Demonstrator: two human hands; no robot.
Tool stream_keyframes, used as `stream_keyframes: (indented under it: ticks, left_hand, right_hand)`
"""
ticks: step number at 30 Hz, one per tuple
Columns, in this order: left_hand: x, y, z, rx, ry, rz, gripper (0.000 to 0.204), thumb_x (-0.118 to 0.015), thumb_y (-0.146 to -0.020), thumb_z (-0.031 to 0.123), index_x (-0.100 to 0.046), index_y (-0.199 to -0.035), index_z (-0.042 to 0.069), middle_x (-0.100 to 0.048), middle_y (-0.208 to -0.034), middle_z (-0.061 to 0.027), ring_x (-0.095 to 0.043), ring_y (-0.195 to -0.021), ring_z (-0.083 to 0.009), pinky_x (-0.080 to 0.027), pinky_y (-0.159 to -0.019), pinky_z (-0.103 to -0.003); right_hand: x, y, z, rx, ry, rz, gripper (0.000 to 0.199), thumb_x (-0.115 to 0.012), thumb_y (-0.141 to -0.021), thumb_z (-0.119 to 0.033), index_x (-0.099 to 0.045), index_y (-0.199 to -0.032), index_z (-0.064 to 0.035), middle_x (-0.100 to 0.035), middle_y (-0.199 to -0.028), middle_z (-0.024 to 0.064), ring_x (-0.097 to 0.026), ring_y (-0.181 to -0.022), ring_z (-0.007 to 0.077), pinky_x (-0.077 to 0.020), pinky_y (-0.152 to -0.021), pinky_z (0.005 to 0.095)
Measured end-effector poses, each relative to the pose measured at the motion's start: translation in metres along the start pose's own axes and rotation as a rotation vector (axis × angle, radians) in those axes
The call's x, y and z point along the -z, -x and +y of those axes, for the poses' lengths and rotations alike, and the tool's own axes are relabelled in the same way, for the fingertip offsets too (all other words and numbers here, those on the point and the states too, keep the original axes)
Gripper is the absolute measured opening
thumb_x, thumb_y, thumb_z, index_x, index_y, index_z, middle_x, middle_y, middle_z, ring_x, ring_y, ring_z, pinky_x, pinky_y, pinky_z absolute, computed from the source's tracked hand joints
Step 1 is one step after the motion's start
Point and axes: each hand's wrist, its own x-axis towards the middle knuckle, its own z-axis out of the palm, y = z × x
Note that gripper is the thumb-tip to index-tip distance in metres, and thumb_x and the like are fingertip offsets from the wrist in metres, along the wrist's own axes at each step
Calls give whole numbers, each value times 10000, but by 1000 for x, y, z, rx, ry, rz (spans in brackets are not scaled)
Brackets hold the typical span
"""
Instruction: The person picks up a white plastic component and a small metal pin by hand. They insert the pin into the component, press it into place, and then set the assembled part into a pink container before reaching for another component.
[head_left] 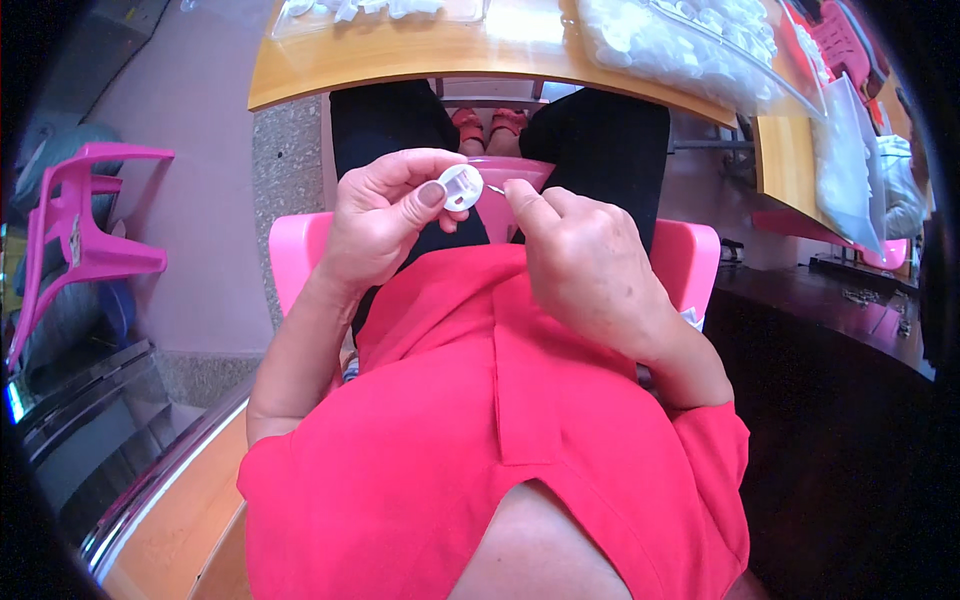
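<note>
My left hand (385, 210) pinches a small round white plastic part (462, 187) between thumb and fingers. A recess and a small dark opening show on the face of the part. Just to its right, my right hand (575, 240) is closed around a slim tool whose thin metal tip (496, 190) points at the part. A small gap seems to lie between tip and part. The rest of the tool is hidden inside my fist, so its kind cannot be made out. Both hands are held above my lap, in front of the table edge.
A wooden table (420, 62) spans the far side, bearing a clear tray (480, 12) and a large clear bin (800, 95) of white plastic parts. I sit in a pink chair (300, 250). Another pink plastic chair (90, 220) stands at the left, and a glass-topped surface (100, 440) lies lower left.
</note>
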Motion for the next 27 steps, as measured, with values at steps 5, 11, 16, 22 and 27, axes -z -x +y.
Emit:
stream_keyframes:
  ticks: [5, 11, 16, 22, 27]
  left_hand:
    - [-4, 2, 0, -2, -11, -11, 274, -554, -931, 62, -574, -1176, -57, -650, -978, -134, -632, -823, -170, -533, -720, -281]
    - [-5, 2, -2, 10, 16, -11, 277, -547, -935, 69, -571, -1181, -56, -644, -1004, -144, -633, -835, -184, -540, -753, -301]
    - [-6, 2, -4, 26, 66, -14, 284, -532, -943, 73, -559, -1194, -58, -639, -1026, -160, -635, -866, -207, -543, -785, -323]
    - [-11, 1, -7, 61, 172, 61, 289, -489, -958, 60, -538, -1215, -63, -627, -1078, -196, -640, -913, -249, -547, -818, -363]
    - [-12, 0, -9, 74, 183, 77, 290, -482, -957, 51, -530, -1214, -75, -624, -1084, -201, -641, -920, -262, -551, -825, -380]
  right_hand:
    - [-6, 2, -7, 55, 36, 49, 352, -592, -730, 10, -566, -1080, 44, -571, -706, 121, -627, -653, 269, -508, -536, 357]
    - [-8, 0, -10, 2, 105, -17, 349, -593, -737, -4, -556, -1079, 57, -573, -712, 120, -631, -663, 265, -513, -538, 353]
    - [-13, -1, -16, -8, 173, 22, 249, -569, -790, -56, -550, -1015, 49, -564, -666, 108, -635, -602, 230, -504, -482, 321]
    - [-15, -3, -20, -15, 324, 61, 230, -566, -838, -116, -561, -996, 51, -568, -639, 84, -620, -542, 179, -488, -428, 284]
    - [-17, -2, -20, -18, 376, 73, 216, -570, -832, -117, -583, -964, 53, -570, -636, 81, -618, -547, 172, -480, -419, 269]
